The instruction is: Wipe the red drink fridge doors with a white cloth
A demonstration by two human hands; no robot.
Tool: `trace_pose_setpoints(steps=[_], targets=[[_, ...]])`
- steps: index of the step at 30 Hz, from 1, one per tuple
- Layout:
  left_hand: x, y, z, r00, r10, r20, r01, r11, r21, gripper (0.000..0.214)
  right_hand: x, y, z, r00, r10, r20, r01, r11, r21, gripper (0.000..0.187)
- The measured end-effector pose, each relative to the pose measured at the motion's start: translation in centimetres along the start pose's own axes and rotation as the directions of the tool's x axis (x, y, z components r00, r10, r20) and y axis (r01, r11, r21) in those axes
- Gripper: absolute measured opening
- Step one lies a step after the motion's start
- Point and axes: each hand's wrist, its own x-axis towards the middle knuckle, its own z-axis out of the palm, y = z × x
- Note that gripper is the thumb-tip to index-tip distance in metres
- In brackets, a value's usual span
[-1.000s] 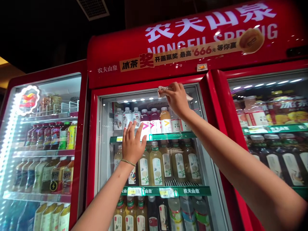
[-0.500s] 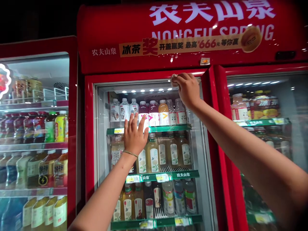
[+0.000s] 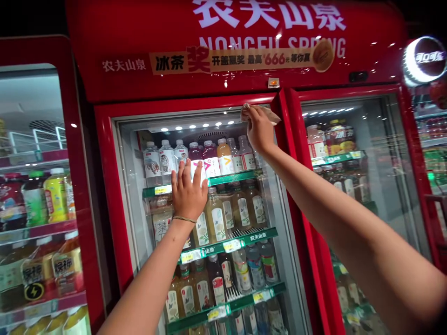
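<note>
My left hand (image 3: 188, 190) lies flat and open against the glass door (image 3: 139, 204) of a red drinks fridge (image 3: 174, 28), level with the top green shelf. My right hand (image 3: 259, 128) is raised to the door's top right corner and is closed on a crumpled pale cloth (image 3: 268, 114), pressing it against the glass just under the red frame. Behind the glass stand rows of bottles (image 3: 223, 158) with white, purple and orange drinks. Pale tea bottles (image 3: 240, 209) fill the shelf below.
A second glass door (image 3: 377, 186) of the same fridge is at the right. Another red fridge (image 3: 38, 200) with bottled drinks stands at the left. A round lit sign (image 3: 424, 60) hangs at the upper right.
The view has swung right and down, so the fridge sits further left in the picture. My right hand with the cloth has stayed at the door's top right corner. My left hand stays flat on the glass.
</note>
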Motion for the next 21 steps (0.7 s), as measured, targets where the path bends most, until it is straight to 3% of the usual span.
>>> trace_pose_setpoints(steps=[4,9,11,16,18,21], targets=[[0.0,0.0,0.0,1.0,0.0,0.0,0.0,1.0,0.012,0.058,-1.0,1.1,-0.5,0.986,-0.158,0.048,0.154,0.985,0.074,0.046],[0.0,0.0,0.2,1.0,0.004,0.002,-0.004,0.998,0.069,0.056,0.5,3.3,-1.0,1.0,0.015,-0.02,-0.014,0.998,0.06,0.045],[0.0,0.1,0.2,1.0,0.0,0.008,-0.001,0.997,0.08,0.055,0.7,3.6,-0.9,0.999,0.017,-0.041,-0.014,0.998,0.068,0.048],[0.0,0.3,0.1,1.0,-0.02,0.015,0.019,0.996,0.093,0.056,-0.2,5.2,-1.7,0.979,-0.181,0.089,0.169,0.978,0.125,0.047],[0.1,0.4,0.0,1.0,-0.025,0.013,0.024,0.995,0.101,0.054,0.0,5.0,-1.9,0.98,-0.158,0.123,0.144,0.983,0.114,0.045],[0.2,0.5,0.0,1.0,-0.029,0.011,0.027,0.993,0.112,0.053,0.8,3.2,-1.6,0.996,-0.031,0.087,0.022,0.995,0.102,0.048]])
